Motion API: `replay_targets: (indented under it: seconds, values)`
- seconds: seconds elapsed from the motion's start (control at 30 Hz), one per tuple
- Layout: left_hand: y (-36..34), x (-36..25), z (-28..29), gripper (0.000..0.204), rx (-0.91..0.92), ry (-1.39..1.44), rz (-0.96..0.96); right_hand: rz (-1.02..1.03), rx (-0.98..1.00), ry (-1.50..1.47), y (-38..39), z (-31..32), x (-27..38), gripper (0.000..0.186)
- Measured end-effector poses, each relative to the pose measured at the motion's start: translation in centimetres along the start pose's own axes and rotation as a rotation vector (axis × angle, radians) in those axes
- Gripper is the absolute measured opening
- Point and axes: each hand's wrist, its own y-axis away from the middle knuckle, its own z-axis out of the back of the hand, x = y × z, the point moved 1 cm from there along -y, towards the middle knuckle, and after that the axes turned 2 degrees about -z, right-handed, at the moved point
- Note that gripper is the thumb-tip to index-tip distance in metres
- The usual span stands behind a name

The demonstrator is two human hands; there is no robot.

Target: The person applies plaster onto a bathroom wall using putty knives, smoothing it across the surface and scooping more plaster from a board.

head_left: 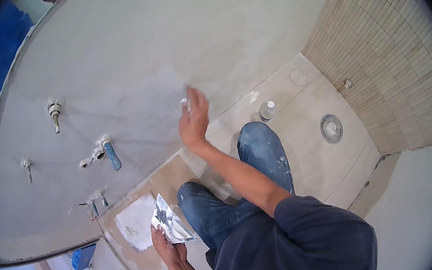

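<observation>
My left hand (168, 246) is closed on the edge of a shiny silver sheet (171, 221), which has a pointed corner and a dark smear or reflection on its face. Whether it is foil or thin metal I cannot tell. Up against the grey plastered wall (137, 63), my right hand (196, 121) has its fingers bent together. Something small and whitish shows at the fingertips, too small and blurred to name. A slightly darker patch of plaster lies above that hand.
Capped pipe fittings (55, 114) and a blue-handled valve (113, 155) stick out of the wall at left. A clear bottle (266, 111) stands on the floor near my knee. Farther right are a round drain (331, 128) and a tiled wall (389, 49). A white sheet (136, 220) lies at lower left.
</observation>
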Motion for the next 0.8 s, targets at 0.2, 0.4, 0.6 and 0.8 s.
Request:
replay_targets:
  seconds: [0.2, 0.4, 0.6, 0.8]
  values:
    - [-0.2, 1.0, 0.9, 0.04, 0.003, -0.008, 0.013, -0.026, -0.223, 0.25, -2.8, -5.9, 2.7, 0.06]
    - [0.0, 0.0, 1.1, 0.04, -0.034, 0.024, -0.018, -0.02, 0.203, 0.12, 9.3, -6.9, -6.0, 0.054]
    - [0.5, 0.1, 1.7, 0.04, -0.009, 0.036, -0.003, -0.876, -0.279, -0.725, -3.5, -3.6, -15.4, 0.041]
    - [2.1, -1.1, 1.8, 0.039, -0.061, 0.057, -0.026, -0.848, -0.309, -0.585, -6.1, -6.6, -2.2, 0.04]
